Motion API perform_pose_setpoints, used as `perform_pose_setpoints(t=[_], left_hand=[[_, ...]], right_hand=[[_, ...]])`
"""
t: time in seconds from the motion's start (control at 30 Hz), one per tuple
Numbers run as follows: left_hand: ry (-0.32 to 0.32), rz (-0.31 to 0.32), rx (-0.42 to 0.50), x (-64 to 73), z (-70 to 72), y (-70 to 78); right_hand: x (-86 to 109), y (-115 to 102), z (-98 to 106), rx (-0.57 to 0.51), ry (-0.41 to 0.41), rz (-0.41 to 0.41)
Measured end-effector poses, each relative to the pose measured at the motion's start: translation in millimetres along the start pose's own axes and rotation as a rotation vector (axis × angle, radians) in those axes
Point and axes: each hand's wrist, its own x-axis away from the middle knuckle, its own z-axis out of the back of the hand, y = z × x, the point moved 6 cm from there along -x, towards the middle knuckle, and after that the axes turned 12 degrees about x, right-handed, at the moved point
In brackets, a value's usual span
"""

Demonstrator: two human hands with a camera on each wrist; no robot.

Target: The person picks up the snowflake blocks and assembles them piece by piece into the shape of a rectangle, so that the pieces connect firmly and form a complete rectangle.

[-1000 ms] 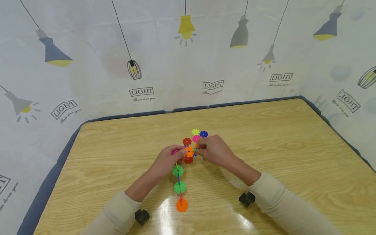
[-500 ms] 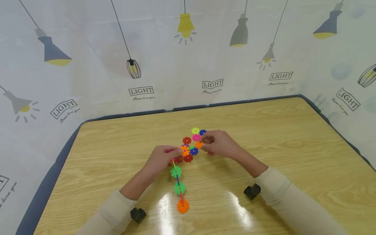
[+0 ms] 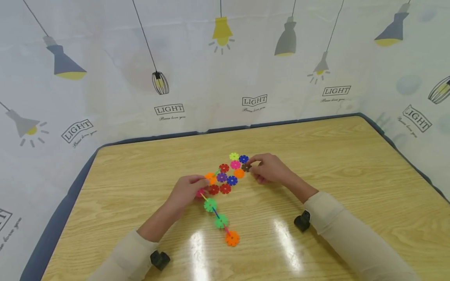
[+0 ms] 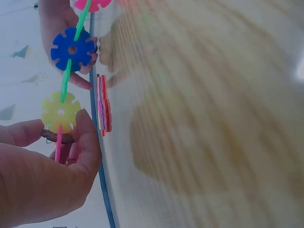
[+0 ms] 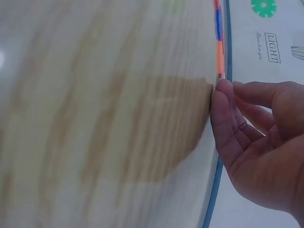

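Note:
My left hand pinches a chain of slotted plastic snowflake discs. The chain slants down toward the front through green discs to an orange disc, with other discs edge-on between them. Another orange disc of it shows at the left fingertips. In the left wrist view, a yellow disc is at the fingers and a blue disc is further along. My right hand has its thumb and index finger on a brown disc at the right end of the loose discs.
Loose snowflake discs lie flat together on the wooden table, among them a purple disc, a red disc and a yellow-green disc. A cloth printed with lamps rises behind the table's edge.
My right hand has left the chain and moved right to the brown disc. My left hand has drawn the chain left, uncovering the purple disc; its front end has swung right.

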Motion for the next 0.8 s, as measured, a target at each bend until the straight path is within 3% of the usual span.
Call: perform_pose_setpoints(t=[0.2,0.57,0.8], left_hand=[[0.013,0.036,0.058,-0.7,3.1,-5.8],[-0.016,0.046,0.027,5.0,4.1,-9.6],[-0.063,0.058,0.039,6.0,0.4,-12.6]], right_hand=[[-4.7,2,-2,0.036,-0.004,-0.013],[-11.7,0,-6,0.182,0.043,-0.067],[-11.3,-3,-4,0.156,-0.002,-0.114]])
